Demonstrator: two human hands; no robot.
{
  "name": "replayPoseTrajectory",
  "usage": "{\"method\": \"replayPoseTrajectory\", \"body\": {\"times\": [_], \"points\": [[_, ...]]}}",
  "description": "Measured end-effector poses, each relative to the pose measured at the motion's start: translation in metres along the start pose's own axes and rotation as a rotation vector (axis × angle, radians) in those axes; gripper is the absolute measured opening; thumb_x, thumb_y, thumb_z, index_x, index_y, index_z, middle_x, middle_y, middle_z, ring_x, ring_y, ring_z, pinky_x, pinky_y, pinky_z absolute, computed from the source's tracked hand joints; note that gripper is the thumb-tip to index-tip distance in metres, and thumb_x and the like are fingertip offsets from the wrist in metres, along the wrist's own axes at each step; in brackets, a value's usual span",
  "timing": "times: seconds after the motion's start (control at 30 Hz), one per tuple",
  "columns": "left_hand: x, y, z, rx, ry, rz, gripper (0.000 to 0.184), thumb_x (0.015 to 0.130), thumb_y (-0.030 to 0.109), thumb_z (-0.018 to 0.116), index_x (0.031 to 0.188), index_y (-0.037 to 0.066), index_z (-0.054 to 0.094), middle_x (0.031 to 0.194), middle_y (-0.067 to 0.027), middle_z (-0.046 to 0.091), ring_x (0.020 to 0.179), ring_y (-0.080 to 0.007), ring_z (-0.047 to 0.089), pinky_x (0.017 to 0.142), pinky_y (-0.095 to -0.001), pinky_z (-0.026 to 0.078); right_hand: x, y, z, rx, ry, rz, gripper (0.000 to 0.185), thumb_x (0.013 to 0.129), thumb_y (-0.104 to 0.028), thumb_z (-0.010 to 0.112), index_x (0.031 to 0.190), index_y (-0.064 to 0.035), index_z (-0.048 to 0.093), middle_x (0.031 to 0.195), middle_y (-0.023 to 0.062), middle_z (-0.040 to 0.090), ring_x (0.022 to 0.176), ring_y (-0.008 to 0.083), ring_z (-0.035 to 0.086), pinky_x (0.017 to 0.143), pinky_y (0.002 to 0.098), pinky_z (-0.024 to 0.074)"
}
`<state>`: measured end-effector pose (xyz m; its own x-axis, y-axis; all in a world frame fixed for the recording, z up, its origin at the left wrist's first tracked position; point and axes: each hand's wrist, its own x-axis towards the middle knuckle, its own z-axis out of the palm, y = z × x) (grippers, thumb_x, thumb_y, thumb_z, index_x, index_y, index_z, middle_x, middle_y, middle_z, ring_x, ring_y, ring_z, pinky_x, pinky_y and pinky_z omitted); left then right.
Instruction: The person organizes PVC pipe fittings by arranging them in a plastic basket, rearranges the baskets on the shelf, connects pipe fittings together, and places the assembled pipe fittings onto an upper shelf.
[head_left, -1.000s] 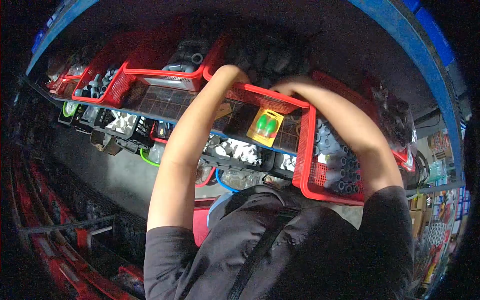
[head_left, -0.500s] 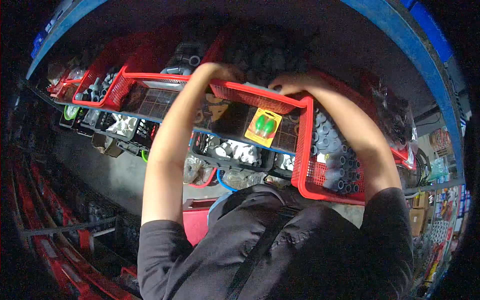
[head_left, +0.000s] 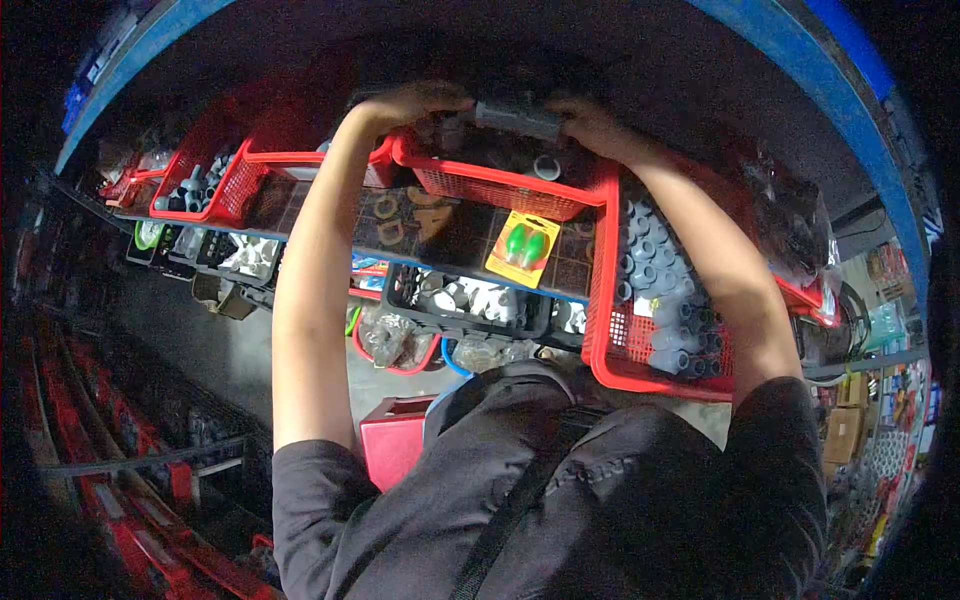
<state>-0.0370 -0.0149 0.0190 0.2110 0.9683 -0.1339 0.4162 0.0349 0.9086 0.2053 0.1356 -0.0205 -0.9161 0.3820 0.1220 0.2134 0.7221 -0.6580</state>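
Observation:
At the back of the shelf, in dim light, a grey piece that looks like a row of pipe fittings (head_left: pixel 518 120) spans the gap between my hands. My left hand (head_left: pixel 425 98) presses its left end with bent fingers. On the right end, my right hand (head_left: pixel 590 125) closes its fingers; the exact grip is partly lost in shadow. Below them stands a red mesh basket (head_left: pixel 500 178), where a round grey pipe fitting (head_left: pixel 546 167) shows near the front wall.
A red basket (head_left: pixel 597 345) of grey fittings stands at front right. A yellow card with green bulbs (head_left: pixel 523 249) hangs at the shelf front. Black crates (head_left: pixel 465 318) with white fittings sit lower. A red basket (head_left: pixel 208 210) is at left; a blue frame (head_left: pixel 800 75) arches overhead.
Both hands have risen and moved deeper over the middle basket. The grey piece now shows between them, and the basket's front rim has shifted slightly left.

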Motion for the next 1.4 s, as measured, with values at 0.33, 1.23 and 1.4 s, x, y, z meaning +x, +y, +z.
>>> {"method": "replayPoseTrajectory", "body": {"times": [0.33,1.23,1.4], "points": [[-0.002,-0.003,0.012,0.221,0.113,-0.044,0.034,0.078,0.033,0.061,0.099,0.006,0.059,0.082,-0.0043,0.060,0.065,-0.0113,0.054,0.055,-0.0244,0.045,-0.017,-0.033,0.000,-0.399,0.054,-0.025,0.028,0.070,-0.013,0.058,0.096,-0.0038,0.059,0.095,0.0155,0.056,0.092,0.0268,0.053,0.082,0.0354,0.0407],[-0.023,-0.008,0.053,0.979,0.554,0.086,0.030,0.073,0.026,0.059,0.101,0.014,0.059,0.092,-0.0158,0.060,0.084,-0.0336,0.057,0.071,-0.0398,0.047,-0.046,-0.030,-0.009,-0.025,0.121,-0.172,0.027,0.081,-0.020,0.050,0.103,-0.0034,0.055,0.103,0.0107,0.055,0.100,0.0203,0.051,0.087,0.0306,0.0378],[-0.019,-0.012,0.060,0.850,0.479,0.038,0.023,0.072,0.020,0.059,0.094,0.012,0.061,0.087,-0.0150,0.061,0.082,-0.0321,0.058,0.069,-0.0384,0.047,-0.088,-0.055,-0.037,-0.068,0.186,-0.211,0.034,0.088,-0.027,0.041,0.112,-0.0062,0.051,0.113,0.0109,0.054,0.104,0.0209,0.050,0.090,0.0302,0.0376]]}}
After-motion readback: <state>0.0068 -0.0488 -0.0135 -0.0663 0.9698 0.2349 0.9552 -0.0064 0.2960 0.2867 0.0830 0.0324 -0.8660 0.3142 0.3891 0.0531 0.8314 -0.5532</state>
